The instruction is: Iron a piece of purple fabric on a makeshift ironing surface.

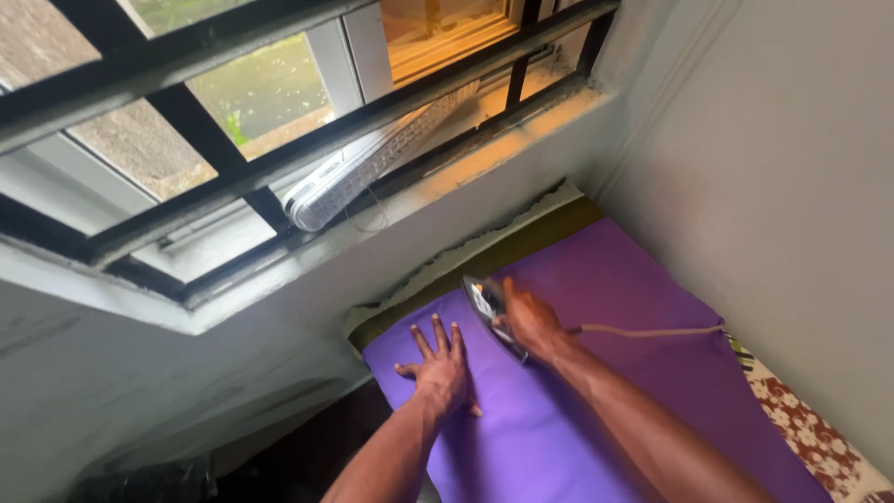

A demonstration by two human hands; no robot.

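Observation:
A purple cloth [605, 307] lies spread flat on a surface under a window. My left hand [440, 366] presses flat on the cloth near its left edge, fingers spread. My right hand [531, 321] grips the handle of a clothes iron [486, 307], which rests on the cloth just right of my left hand. The iron's pale cord [652, 331] runs off to the right across the cloth.
A barred window [279, 121] fills the upper left, with a long pale ridged object [372, 163] lying on the sill. A grey wall [782, 214] stands close on the right. A red and white flowered fabric [819, 438] shows at the lower right.

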